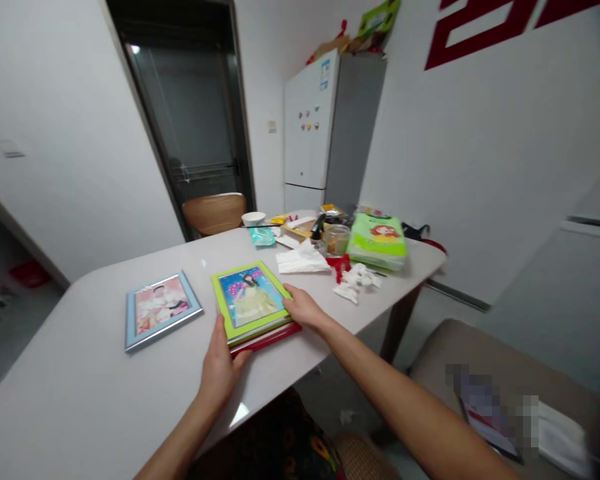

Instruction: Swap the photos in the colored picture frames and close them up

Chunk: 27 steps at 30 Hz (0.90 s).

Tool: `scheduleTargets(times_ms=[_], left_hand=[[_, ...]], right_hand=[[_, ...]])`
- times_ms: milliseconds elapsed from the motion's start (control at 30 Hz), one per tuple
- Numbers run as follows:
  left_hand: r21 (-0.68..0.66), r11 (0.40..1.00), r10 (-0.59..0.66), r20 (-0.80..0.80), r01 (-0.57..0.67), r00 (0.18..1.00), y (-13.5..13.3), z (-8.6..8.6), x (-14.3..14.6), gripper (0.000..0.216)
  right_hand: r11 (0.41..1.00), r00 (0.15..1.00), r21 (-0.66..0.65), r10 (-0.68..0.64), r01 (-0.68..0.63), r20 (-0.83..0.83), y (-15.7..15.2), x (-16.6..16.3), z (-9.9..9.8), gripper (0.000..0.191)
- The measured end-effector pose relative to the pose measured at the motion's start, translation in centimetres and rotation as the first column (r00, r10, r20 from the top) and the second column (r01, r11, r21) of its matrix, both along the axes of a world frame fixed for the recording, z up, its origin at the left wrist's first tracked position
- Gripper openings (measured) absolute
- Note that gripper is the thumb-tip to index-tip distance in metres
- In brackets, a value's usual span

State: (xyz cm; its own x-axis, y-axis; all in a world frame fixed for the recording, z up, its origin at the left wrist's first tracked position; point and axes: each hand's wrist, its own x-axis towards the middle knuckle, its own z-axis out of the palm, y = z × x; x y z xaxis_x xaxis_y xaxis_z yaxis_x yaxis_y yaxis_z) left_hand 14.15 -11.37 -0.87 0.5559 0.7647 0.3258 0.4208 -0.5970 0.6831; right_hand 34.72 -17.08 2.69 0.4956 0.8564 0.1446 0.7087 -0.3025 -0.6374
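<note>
A lime-green picture frame (253,303) with a photo of a person in a yellow dress lies on top of a red-edged frame (267,340) near the table's front edge. My left hand (221,360) grips the stack at its near left corner, thumb along the front edge. At the right side my right hand (303,307) holds the same stack, its thumb on the green border; the fingers underneath are hidden. To the left, apart from both hands, a light blue picture frame (163,308) lies flat with its photo facing up.
Crumpled tissues (360,279), a clear plastic tub (337,239), a green package (379,240) and a white bowl (253,218) crowd the far end of the white table (85,373). A wooden chair (215,212) stands behind it. At right is a cushioned seat (445,347).
</note>
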Motion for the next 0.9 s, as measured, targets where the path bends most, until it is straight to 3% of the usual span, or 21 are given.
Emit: scheduleTargets(times_ms=[167, 300, 367, 467, 600, 767, 833, 900], left_hand=[[0.021, 0.993, -0.117, -0.121, 0.12, 0.986, 4.1, 1.6, -2.8, 0.073], [0.119, 0.986, 0.143, -0.265, -0.115, 0.954, 8.6, 2.9, -6.4, 0.055], [0.152, 0.972, 0.216, -0.3, -0.177, 0.929, 10.6, 3.1, -7.8, 0.051], [0.188, 0.966, 0.239, -0.369, -0.18, 0.898, 11.8, 3.0, -8.7, 0.041], [0.222, 0.961, 0.246, -0.423, -0.164, 0.872, 9.1, 3.1, -9.9, 0.035], [0.208, 0.968, 0.225, -0.475, -0.14, 0.85, 0.8, 3.7, -14.4, 0.031], [0.214, 0.972, 0.189, -0.472, -0.096, 0.861, -2.4, 3.1, -16.1, 0.043], [0.241, 0.97, 0.089, -0.456, 0.027, 0.886, -4.7, 1.8, -17.1, 0.053]], right_hand=[[0.998, 0.998, 0.064, -0.019, 0.014, 0.065, 2.5, -0.6, -0.5, 0.043], [0.961, 0.965, 0.277, -0.077, 0.005, 0.25, 2.6, -2.8, -0.8, 0.044], [0.911, 0.923, 0.399, -0.059, -0.106, 0.38, 2.3, -5.0, -0.8, 0.04], [0.848, 0.868, 0.418, 0.094, -0.326, 0.487, 2.0, -8.7, -0.9, 0.033], [0.822, 0.828, 0.352, 0.233, -0.448, 0.51, 1.3, -12.3, -1.4, 0.029], [0.798, 0.822, 0.358, 0.276, -0.485, 0.498, 0.3, -13.5, -2.2, 0.029], [0.79, 0.824, 0.367, 0.285, -0.491, 0.489, 0.0, -13.7, -2.5, 0.028], [0.784, 0.827, 0.373, 0.297, -0.496, 0.477, -0.2, -14.1, -2.8, 0.027]])
